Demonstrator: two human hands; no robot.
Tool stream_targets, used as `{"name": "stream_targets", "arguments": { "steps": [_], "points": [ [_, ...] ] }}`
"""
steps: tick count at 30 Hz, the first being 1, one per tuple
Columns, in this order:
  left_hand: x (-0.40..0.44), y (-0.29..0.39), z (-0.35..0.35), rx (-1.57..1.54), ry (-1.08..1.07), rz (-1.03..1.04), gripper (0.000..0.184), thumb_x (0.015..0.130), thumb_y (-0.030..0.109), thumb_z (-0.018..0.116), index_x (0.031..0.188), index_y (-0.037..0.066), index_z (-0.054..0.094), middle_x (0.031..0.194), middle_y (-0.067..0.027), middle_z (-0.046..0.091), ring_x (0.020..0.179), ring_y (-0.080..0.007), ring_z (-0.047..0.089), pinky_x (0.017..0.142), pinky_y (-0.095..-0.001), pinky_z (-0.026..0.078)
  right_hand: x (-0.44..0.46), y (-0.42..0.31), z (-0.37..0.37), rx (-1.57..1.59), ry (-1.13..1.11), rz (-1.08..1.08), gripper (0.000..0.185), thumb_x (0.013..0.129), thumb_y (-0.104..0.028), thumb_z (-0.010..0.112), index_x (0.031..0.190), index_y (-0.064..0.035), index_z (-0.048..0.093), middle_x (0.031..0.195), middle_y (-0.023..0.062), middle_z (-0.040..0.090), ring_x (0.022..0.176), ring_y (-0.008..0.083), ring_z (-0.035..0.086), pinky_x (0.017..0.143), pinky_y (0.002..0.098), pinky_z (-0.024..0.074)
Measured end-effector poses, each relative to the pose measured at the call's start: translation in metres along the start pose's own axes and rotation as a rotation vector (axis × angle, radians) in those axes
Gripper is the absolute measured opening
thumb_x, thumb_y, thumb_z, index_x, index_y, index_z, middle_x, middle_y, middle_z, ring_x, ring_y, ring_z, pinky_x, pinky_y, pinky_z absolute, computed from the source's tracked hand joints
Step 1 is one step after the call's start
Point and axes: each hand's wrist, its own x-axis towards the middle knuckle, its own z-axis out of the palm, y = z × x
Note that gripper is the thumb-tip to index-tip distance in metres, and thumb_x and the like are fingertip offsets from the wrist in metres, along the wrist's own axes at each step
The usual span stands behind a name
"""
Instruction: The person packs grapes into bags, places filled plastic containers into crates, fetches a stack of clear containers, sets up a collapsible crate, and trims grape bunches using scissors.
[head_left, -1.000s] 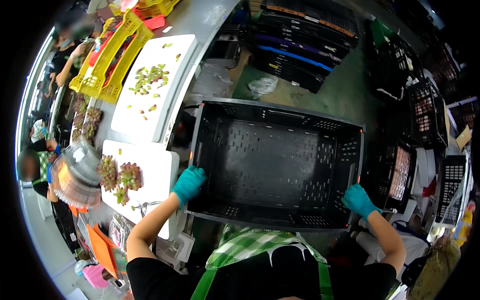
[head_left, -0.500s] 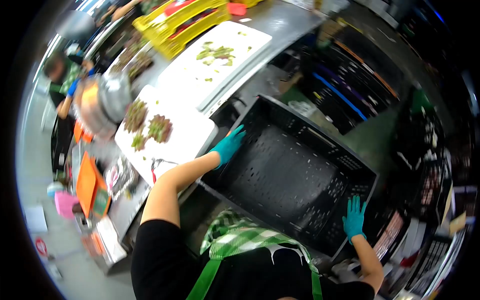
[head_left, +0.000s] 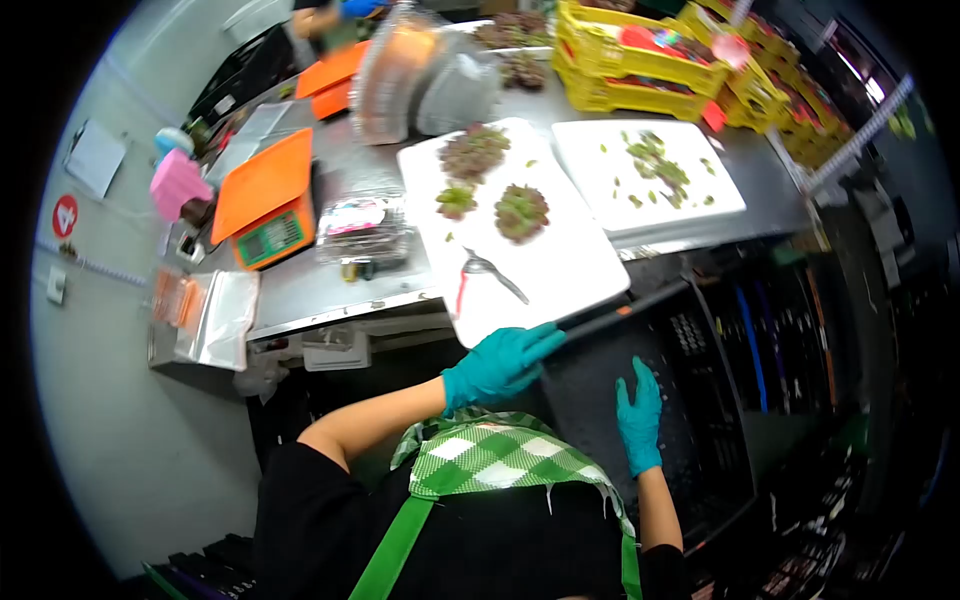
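My left hand (head_left: 507,364) wears a teal glove. Its fingers are stretched out, at the near corner of the white cutting board and close to the rim of the black plastic crate (head_left: 712,375); whether it touches either I cannot tell. Over the crate's inside is my right hand (head_left: 640,418), also gloved, fingers extended and nothing in it. On the white cutting board (head_left: 575,265) lie several red-green leafy heads (head_left: 521,212) and pruning shears (head_left: 482,268) with one red handle. Part of the crate is hidden behind my hands and apron.
A second white board (head_left: 715,195) carries loose green leaves. Behind it stand yellow crates (head_left: 640,85). On the steel table (head_left: 345,290) are an orange scale (head_left: 265,195), clear plastic packs (head_left: 365,230) and a stack of clear trays (head_left: 390,85). A co-worker's blue-gloved hand (head_left: 362,8) shows at the top.
My view has swung left toward the table. My right hand has left the crate's right end and now hovers over its inside. My left hand stays near the rim, fingers outstretched.
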Motion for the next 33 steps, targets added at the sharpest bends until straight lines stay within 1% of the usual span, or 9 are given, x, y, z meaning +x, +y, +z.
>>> {"name": "stream_targets", "arguments": {
  "steps": [3, 9, 13, 17, 19, 24, 27, 29, 33],
  "points": [
    [-0.071, -0.04, -0.054, 0.055, 0.325, -0.231, 0.052, 0.074, 0.011, 0.054, 0.123, 0.004, 0.038, 0.102, -0.0185, 0.054, 0.08, -0.033, 0.055, 0.07, -0.0394, 0.044, 0.056, -0.086, 0.055, 0.183, 0.059, -0.057, 0.039, 0.08, -0.008, 0.055, 0.116, -0.0001, 0.045, 0.114, 0.0171, 0.049, 0.106, 0.0301, 0.047, 0.089, 0.0362, 0.0376],
    [-0.193, -0.124, -0.112, -0.118, 0.809, -0.689, 0.048, 0.076, 0.006, 0.056, 0.122, 0.008, 0.042, 0.097, -0.0138, 0.058, 0.075, -0.0229, 0.06, 0.066, -0.0306, 0.048, 0.133, -0.226, 0.173, 0.485, -0.256, -0.19, 0.042, 0.083, -0.007, 0.053, 0.121, -0.0008, 0.039, 0.113, 0.0132, 0.05, 0.1, 0.0187, 0.052, 0.085, 0.0276, 0.0415],
    [-0.23, -0.16, -0.129, -0.451, 0.87, -0.88, 0.053, 0.078, 0.01, 0.059, 0.126, 0.01, 0.037, 0.106, -0.01, 0.052, 0.083, -0.0164, 0.055, 0.071, -0.0264, 0.046, 0.174, -0.279, 0.243, 0.533, -0.532, 0.257, 0.069, 0.078, -0.038, 0.058, 0.126, 0.0026, 0.03, 0.114, 0.0199, 0.047, 0.105, 0.0246, 0.048, 0.089, 0.0312, 0.0367],
    [-0.229, -0.209, -0.129, -0.669, 0.944, -0.912, 0.059, 0.076, 0.016, 0.063, 0.127, 0.007, 0.033, 0.115, -0.0122, 0.044, 0.098, -0.019, 0.048, 0.084, -0.0307, 0.042, 0.183, -0.284, 0.288, 0.704, -0.517, 0.365, 0.069, 0.075, -0.042, 0.06, 0.124, -0.0006, 0.035, 0.111, 0.0121, 0.05, 0.098, 0.0187, 0.05, 0.082, 0.0325, 0.0391],
    [-0.217, -0.229, -0.135, -0.825, 0.982, -0.953, 0.067, 0.075, 0.02, 0.066, 0.128, 0.002, 0.029, 0.122, -0.0161, 0.039, 0.111, -0.0233, 0.042, 0.091, -0.032, 0.037, 0.188, -0.291, 0.282, 0.768, -0.676, 0.645, 0.072, 0.075, -0.046, 0.06, 0.127, -0.0036, 0.033, 0.117, 0.0107, 0.045, 0.098, 0.0199, 0.047, 0.084, 0.0324, 0.0388],
    [-0.187, -0.28, -0.138, -1.095, 0.763, -1.086, 0.08, 0.072, 0.041, 0.065, 0.129, -0.002, 0.026, 0.126, -0.0186, 0.036, 0.115, -0.0216, 0.037, 0.094, -0.0277, 0.031, 0.194, -0.265, 0.303, 0.866, -0.666, 0.651, 0.047, 0.076, -0.043, 0.059, 0.105, -0.0076, 0.051, 0.095, 0.0014, 0.055, 0.076, 0.0119, 0.05, 0.068, 0.0291, 0.0434],
    [-0.177, -0.293, -0.145, -1.083, 0.655, -1.125, 0.07, 0.072, 0.041, 0.065, 0.119, -0.003, 0.037, 0.109, -0.0118, 0.048, 0.099, -0.0162, 0.047, 0.085, -0.0263, 0.036, 0.189, -0.267, 0.302, 0.905, -0.574, 0.624, 0.044, 0.075, -0.039, 0.063, 0.102, -0.0061, 0.051, 0.091, 0.0022, 0.056, 0.075, 0.0104, 0.051, 0.065, 0.025, 0.0433],
    [-0.17, -0.29, -0.162, -1.185, 0.639, -1.062, 0.051, 0.072, 0.03, 0.067, 0.106, 0.001, 0.042, 0.094, -0.0056, 0.051, 0.079, -0.0102, 0.051, 0.069, -0.023, 0.042, 0.187, -0.257, 0.312, 0.882, -0.522, 0.538, 0.043, 0.074, -0.034, 0.065, 0.102, -0.004, 0.05, 0.088, 0.0018, 0.056, 0.073, 0.0096, 0.052, 0.063, 0.0215, 0.0426],
    [-0.178, -0.284, -0.17, -1.259, 0.575, -0.95, 0.036, 0.073, 0.017, 0.065, 0.098, 0.005, 0.042, 0.092, -0.0053, 0.049, 0.082, -0.0124, 0.052, 0.07, -0.0253, 0.043, 0.185, -0.275, 0.283, 0.825, -0.422, 0.462, 0.062, 0.07, -0.024, 0.071, 0.116, 0.0038, 0.041, 0.102, 0.0092, 0.051, 0.091, 0.0135, 0.048, 0.079, 0.0254, 0.0402]
  ]
}}
